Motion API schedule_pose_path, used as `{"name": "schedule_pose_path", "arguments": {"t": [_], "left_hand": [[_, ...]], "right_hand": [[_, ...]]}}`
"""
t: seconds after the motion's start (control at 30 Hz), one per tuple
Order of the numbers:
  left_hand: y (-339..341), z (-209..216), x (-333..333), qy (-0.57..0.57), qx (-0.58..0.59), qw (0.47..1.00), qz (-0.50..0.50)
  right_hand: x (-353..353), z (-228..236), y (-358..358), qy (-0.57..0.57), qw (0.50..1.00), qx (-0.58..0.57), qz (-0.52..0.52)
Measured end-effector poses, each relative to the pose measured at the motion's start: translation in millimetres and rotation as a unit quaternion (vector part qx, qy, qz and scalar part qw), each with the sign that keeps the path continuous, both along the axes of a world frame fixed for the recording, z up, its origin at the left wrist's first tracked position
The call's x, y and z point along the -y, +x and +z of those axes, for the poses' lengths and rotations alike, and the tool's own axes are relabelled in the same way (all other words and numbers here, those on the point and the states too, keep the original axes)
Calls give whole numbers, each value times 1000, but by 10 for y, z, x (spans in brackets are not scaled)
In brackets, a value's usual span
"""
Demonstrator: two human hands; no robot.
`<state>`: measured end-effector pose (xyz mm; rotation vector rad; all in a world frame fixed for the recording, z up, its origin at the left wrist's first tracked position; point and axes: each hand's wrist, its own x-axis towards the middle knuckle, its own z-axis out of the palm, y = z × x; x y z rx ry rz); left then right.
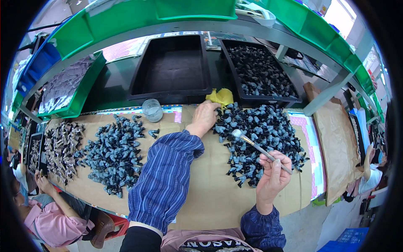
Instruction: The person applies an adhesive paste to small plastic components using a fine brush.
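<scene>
In my right hand (273,174) is a slim paintbrush (264,152), its pale bristles pointing up and left over a pile of small blue-grey and black figure pieces (264,130). The thumb and fingers pinch its handle. My left hand (204,118) reaches to the far left edge of that pile, against a crumpled yellow cloth (221,97). Its fingers are drawn together; whatever they hold is hidden. A second pile of similar blue-grey and black pieces (115,153) lies left of my left sleeve, with one loose piece (154,133) beside it.
Behind the cardboard (205,185) stand an empty black tray (172,69) and a black tray of dark pieces (252,50). A clear cup (152,110) sits before them. Brownish pieces (63,147) lie far left, near a co-worker's hand (44,182). A shelf with green bins (193,10) spans overhead.
</scene>
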<state>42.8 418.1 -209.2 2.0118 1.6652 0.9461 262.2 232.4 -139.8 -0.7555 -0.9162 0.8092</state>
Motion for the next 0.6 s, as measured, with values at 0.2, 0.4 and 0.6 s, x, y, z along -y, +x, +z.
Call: {"name": "schedule_pose_path", "arguments": {"t": [0.2, 0.4, 0.6], "left_hand": [[-40, 27, 35, 3, 16, 1000, 3], [-108, 181, 239, -2, -7, 1000, 11], [-251, 389, 937, 68, 83, 989, 103]], "right_hand": [[-103, 167, -98, 6, 999, 15, 43], [-103, 220, -158, -11, 997, -15, 80], [-234, 431, -301, -8, 994, -8, 109]]}}
